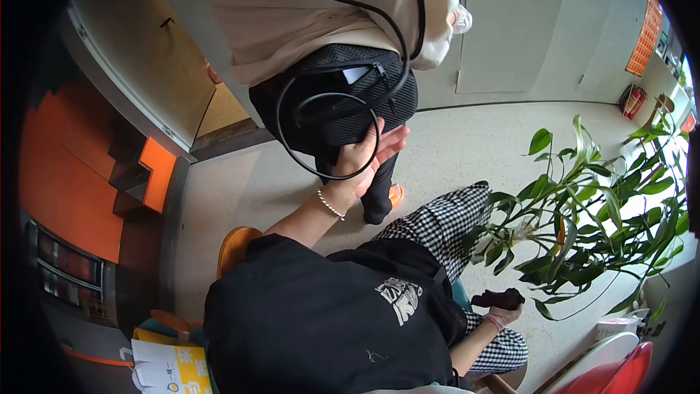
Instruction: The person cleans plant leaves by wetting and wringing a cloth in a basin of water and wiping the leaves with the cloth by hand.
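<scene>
My left hand (367, 158), with a beaded bracelet on the wrist, reaches up to the underside of a black mesh bag (335, 120). Its fingers are stretched out and apart. A loop of black cable (283, 135) crosses in front of this hand; I cannot tell whether it touches the palm. The bag hangs at the waist of a person in a beige top (292, 14). Low on the right, beside my checkered trousers, my right hand (506, 317) is closed on a dark crumpled thing (499, 298), perhaps cloth; a thin see-through glove seems to cover that hand.
A leafy potted plant (583, 219) spreads close on my right. Red and white rounded boards (631, 368) stand at lower right. An open doorway (219, 113) is at upper left, a paper bag (171, 368) at lower left. A fire extinguisher (633, 101) stands by the far wall.
</scene>
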{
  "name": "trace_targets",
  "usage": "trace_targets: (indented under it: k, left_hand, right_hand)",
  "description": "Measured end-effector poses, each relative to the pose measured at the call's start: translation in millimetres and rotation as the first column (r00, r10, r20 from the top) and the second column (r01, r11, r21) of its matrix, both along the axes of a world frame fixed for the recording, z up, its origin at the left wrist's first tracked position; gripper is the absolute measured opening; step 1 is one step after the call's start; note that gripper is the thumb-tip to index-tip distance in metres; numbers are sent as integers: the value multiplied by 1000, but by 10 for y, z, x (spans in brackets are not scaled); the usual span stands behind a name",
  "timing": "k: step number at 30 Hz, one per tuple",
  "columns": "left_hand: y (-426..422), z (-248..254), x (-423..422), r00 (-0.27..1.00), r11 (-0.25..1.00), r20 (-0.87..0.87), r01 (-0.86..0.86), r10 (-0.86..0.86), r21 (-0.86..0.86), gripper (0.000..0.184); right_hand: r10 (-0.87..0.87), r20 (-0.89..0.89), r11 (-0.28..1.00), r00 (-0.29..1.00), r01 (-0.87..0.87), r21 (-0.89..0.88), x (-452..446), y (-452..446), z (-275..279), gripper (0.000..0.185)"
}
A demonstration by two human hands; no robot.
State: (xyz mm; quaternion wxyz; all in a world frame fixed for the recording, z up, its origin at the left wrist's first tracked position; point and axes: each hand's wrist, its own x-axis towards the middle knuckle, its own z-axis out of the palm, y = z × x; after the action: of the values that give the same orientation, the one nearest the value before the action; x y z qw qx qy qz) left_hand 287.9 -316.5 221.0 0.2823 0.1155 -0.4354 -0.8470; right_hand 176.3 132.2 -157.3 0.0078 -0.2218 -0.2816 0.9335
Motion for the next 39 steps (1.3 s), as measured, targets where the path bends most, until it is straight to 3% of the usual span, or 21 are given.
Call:
trace_targets:
  k: [6, 7, 10, 11, 12, 13, 15, 17, 19, 20, 22, 24, 25, 27, 28, 29, 31, 32, 36, 38, 39]
  left_hand:
    - [5, -103, -180, 985, 916, -10, -162, 170, -368, 37]
    - [49, -77, -222, 972, 943, -94, -230, 213, -240, 30]
    - [-56, -136, -202, 974, 934, -84, -227, 212, -275, 28]
    - [-142, -121, -94, 991, 823, 115, 14, 62, -568, 28]
    - [-225, -90, 12, 939, 595, 342, 286, -20, -751, 28]
    - [-147, 268, 192, 869, 459, 489, 465, -74, -757, 22]
    - [-50, 586, 443, 911, 691, 325, 407, -255, -598, 20]
    - [-45, 838, 595, 984, 721, 161, 167, -78, -673, 27]
    - [-276, 992, 514, 946, 142, -154, -201, 285, -969, 40]
    - [-352, 1063, 418, 909, 96, -268, -312, 319, -945, 42]
    - [-438, 1159, 238, 862, 59, -377, -420, 340, -906, 45]
    - [-489, 1221, 116, 859, -40, -441, -446, 262, -894, 35]
    - [-513, 1255, 65, 858, -70, -460, -457, 229, -887, 32]
    - [-610, 1349, 65, 758, -371, -567, -450, 322, -812, 17]
    - [-679, 1419, 51, 764, -370, -534, -408, 363, -835, 11]
    - [-778, 1419, -37, 784, -220, -530, -483, 322, -848, 14]
    - [-898, 1461, -118, 748, -206, -562, -523, 353, -827, 18]
    - [-995, 1476, -181, 739, -207, -571, -534, 356, -820, 17]
    - [-992, 1629, -243, 797, -109, -444, -440, 409, -891, 18]
    - [-1014, 1660, -254, 848, -29, -368, -387, 382, -921, 20]
    - [-1012, 1675, -250, 848, -36, -367, -384, 382, -923, 20]
  right_hand:
    - [-17, 99, 989, 995, 2, 146, 26, -162, 219, 32]
    - [17, 93, 981, 995, -34, 190, 45, -148, 188, 32]
    - [67, 48, 930, 997, -80, 358, 13, -104, -50, 32]
    - [82, 45, 908, 996, -93, 409, 8, -107, -31, 33]
    - [61, 62, 956, 996, -76, 284, 9, -117, -17, 33]
    - [51, 50, 955, 997, -64, 289, 11, -117, -10, 33]
    - [86, 143, 979, 986, -111, 170, 37, -114, -1, 34]
    - [99, 95, 981, 991, -113, 158, 16, -51, -174, 34]
    - [145, 73, 979, 987, -154, 133, 44, -1, -201, 32]
    - [139, 70, 978, 988, -148, 145, 52, 17, -206, 32]
    - [319, -50, 859, 947, -266, 437, 69, 29, -199, 32]
    - [141, 78, 979, 987, -151, 139, 74, 23, -175, 31]
    - [126, 78, 980, 989, -136, 142, 61, 34, -170, 31]
    - [93, 95, 986, 991, -105, 129, 52, 66, -286, 30]
    - [190, -44, 980, 981, -187, 70, 51, 126, -400, 32]
    - [177, -40, 983, 983, -174, 66, 33, 193, -483, 32]
    - [300, -166, 948, 939, -275, 158, 2, 238, -628, 32]
    - [98, 107, 984, 989, -112, 137, 104, 17, -219, 33]
    - [53, 140, 995, 989, -64, 75, 115, -37, -121, 32]
    - [267, -187, 931, 945, -203, 303, 44, -5, -161, 39]
    - [230, -33, 907, 973, -202, 370, 172, -288, 390, 43]
